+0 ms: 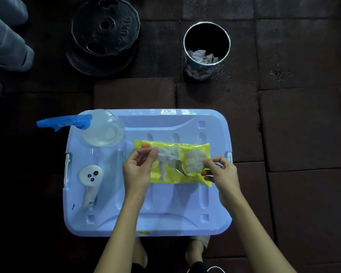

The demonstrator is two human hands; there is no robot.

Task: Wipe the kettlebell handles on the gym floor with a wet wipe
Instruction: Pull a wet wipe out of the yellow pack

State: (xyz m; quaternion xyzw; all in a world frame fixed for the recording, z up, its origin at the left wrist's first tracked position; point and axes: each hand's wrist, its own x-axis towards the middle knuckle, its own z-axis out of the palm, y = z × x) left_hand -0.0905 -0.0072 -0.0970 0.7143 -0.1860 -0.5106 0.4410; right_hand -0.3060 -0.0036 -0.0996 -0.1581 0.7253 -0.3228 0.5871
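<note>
A dark tiled floor [303, 115] carries a blue plastic lid [165, 219] at centre. Stacked weight plates [104, 34] lie at 11 o'clock and a metal bin [199, 70] stands at 1 o'clock. A spray bottle [102, 129] stands on the lid's 10 o'clock corner. A yellow pack [175, 179] lies mid-lid. The right hand [222, 172] pinches its 3 o'clock end; the left hand [138, 170] pinches a wet wipe [168, 156] over the pack. A white controller [90, 180] lies at the lid's 9 o'clock.

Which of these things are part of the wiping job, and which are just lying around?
In use: yellow wipe pack, wet wipe in left hand, right hand on pack, bin holding crumpled wipes.
Lying about: spray bottle, white controller, weight plates, blue lid.
</note>
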